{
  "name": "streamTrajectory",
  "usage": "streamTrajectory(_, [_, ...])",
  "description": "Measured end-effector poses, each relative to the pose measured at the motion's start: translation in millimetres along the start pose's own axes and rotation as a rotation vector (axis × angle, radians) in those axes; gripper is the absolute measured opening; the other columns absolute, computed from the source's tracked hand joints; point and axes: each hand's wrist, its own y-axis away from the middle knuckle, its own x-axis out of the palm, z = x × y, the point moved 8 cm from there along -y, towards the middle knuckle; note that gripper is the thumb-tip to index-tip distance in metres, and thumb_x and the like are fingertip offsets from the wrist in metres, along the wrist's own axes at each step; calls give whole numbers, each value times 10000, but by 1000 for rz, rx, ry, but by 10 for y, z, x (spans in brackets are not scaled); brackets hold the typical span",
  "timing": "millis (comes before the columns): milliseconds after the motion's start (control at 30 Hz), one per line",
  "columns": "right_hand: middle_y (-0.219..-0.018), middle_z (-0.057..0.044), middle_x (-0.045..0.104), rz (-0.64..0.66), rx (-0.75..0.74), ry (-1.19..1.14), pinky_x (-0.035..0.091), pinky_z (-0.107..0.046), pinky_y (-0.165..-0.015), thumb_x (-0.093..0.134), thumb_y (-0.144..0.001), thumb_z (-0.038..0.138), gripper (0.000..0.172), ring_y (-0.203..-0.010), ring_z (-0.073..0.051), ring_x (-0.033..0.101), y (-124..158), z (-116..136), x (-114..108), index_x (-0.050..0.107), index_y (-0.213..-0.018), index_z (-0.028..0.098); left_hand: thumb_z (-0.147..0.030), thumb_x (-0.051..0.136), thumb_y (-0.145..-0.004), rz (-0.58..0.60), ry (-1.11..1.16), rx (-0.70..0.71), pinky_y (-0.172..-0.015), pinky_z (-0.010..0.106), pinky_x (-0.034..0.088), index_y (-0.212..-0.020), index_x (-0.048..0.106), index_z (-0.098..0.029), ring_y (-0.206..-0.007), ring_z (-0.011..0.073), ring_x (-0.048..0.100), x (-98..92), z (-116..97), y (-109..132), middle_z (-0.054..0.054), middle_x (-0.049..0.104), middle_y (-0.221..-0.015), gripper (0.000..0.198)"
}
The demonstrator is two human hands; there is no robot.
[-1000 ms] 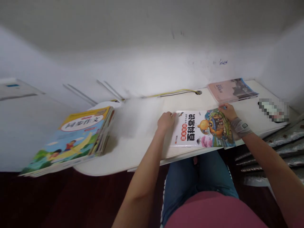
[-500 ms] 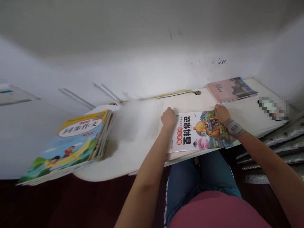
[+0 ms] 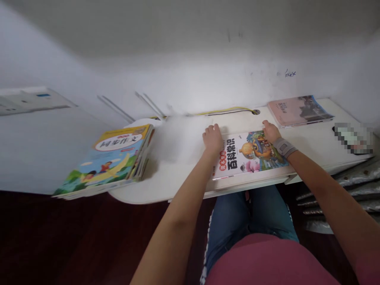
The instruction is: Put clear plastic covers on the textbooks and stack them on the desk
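Observation:
A white paperback (image 3: 237, 156) with a colourful cartoon building and large black Chinese characters on its cover lies flat near the desk's front edge. At its upper left corner is my left hand (image 3: 213, 138), fingers loosely bent and a little apart. My right hand (image 3: 271, 132), with a grey band on the wrist, rests by the upper right corner, its fingertips reaching past the top edge. Both hands look open; the undersides of the fingers are hidden. Whether either hand still touches the cover is hard to see.
A stack of books (image 3: 109, 158) overhangs the left end of the white desk (image 3: 175, 178). Thinner books (image 3: 299, 111) lie at the back right, beside a phone (image 3: 353, 138) with a blurred screen. A yellow cable (image 3: 225, 110) runs along the wall into a hole.
My hands have shifted slightly toward the wall relative to the white book, and the left fingers have loosened from a fist. The camera view has swung a little left.

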Motion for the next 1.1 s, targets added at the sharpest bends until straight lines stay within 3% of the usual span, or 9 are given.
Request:
streamTrajectory(133, [-1077,-191,652,-1,-9,-13,409,-341,-819,378,-882,98,345,-988,-277,590,-9,10,6,453,-1218,70,-258,259,-944,77,27,141,-1067,499,275,-1239,549,-80,-1347,335,341,100,-504,138,215,448,-1416,451])
streamTrajectory(233, [-1077,-179,658,3,-3,-23,418,-338,-812,387,-888,114,346,-976,-269,597,-25,-18,8,440,-1229,83,-439,230,-951,153,50,109,-1080,571,220,-1332,475,-37,-1386,389,265,304,-697,275,248,402,-1448,605])
streamTrajectory(367, [-985,-151,686,34,32,-23,438,-343,-783,450,-860,119,374,-906,-263,619,-98,-131,-71,448,-1233,97,-457,217,-945,139,59,77,-1104,595,152,-1432,327,1,-1414,405,193,458,-724,387,262,271,-1517,677])
streamTrajectory(467, [-1073,-225,647,16,59,9,431,-400,-844,471,-820,77,414,-1000,-303,597,-148,-83,-203,467,-1233,53,-435,216,-944,117,67,81,-1111,597,134,-1441,309,3,-1421,395,183,468,-731,400,257,259,-1523,669])
streamTrajectory(600, [-1283,-229,553,-79,-26,-82,366,-419,-1009,364,-927,158,374,-1196,-283,508,-55,511,-239,498,-1256,40,-402,218,-943,120,59,87,-1107,606,133,-1442,300,16,-1417,397,194,447,-775,366,265,260,-1520,657])
streamTrajectory(700, [-1352,-152,540,3,-178,-269,329,-331,-1066,223,-1008,299,471,-1252,-193,477,97,1112,-7,475,-1314,45,-375,307,-921,171,29,145,-1127,570,112,-1475,262,-42,-1434,365,163,486,-814,342,221,229,-1547,648])
streamTrajectory(800, [-1411,-86,506,63,-250,-285,278,-274,-1099,135,-1022,308,521,-1298,-123,433,189,1374,166,437,-1365,58,-411,383,-889,217,16,197,-1141,547,88,-1496,217,-75,-1443,355,133,530,-826,331,192,199,-1564,713])
streamTrajectory(967, [-1466,-66,444,104,-301,-250,227,-236,-1123,141,-1024,325,527,-1351,-87,356,188,1246,206,396,-1405,65,-410,402,-870,261,-33,221,-1141,546,104,-1505,171,-68,-1447,364,104,549,-816,310,177,144,-1580,758])
streamTrajectory(1100, [-1489,-117,402,134,-289,-186,222,-383,-1137,259,-1004,391,514,-1369,-204,345,181,1064,246,440,-1388,101,-360,251,-920,256,1,170,-1145,512,143,-1509,207,-144,-1450,306,147,518,-687,278,102,166,-1589,629])
